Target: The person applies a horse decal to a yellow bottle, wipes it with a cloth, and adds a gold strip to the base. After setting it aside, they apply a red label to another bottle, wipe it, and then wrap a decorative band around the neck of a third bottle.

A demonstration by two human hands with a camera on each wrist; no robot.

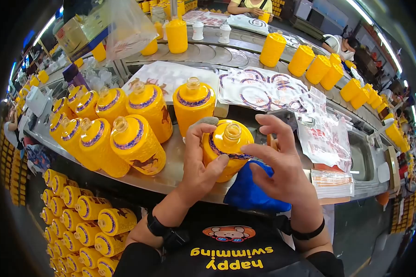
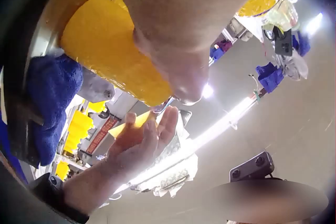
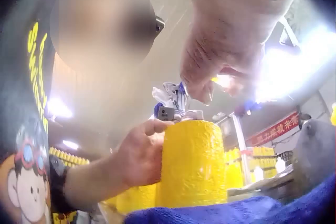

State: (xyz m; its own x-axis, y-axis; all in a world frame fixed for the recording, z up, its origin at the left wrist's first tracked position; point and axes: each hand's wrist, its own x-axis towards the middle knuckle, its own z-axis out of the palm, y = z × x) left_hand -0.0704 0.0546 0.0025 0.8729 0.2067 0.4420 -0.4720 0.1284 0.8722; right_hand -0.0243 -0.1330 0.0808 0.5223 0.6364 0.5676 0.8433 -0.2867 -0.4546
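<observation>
A yellow glass bottle (image 1: 227,171) with a clear open neck stands upright in front of me, a blue-purple patterned band (image 1: 230,155) around its shoulder. My left hand (image 1: 196,166) grips it from the left, index finger over the far shoulder and thumb on the near side by the band. From the right, my right hand (image 1: 286,168) reaches over with spread fingers, its index fingertip at the bottle's shoulder beside the band. Its thumb hangs lower, near the bottle's side. A blue cloth (image 1: 254,189) lies by the bottle's base.
Several banded yellow bottles (image 1: 141,145) crowd the left of the metal table. Sheets of printed band decals (image 1: 272,90) lie behind, with a sink (image 1: 363,159) at right. A conveyor (image 1: 208,51) carries more bottles, and stacked bottles (image 1: 85,233) stand below left.
</observation>
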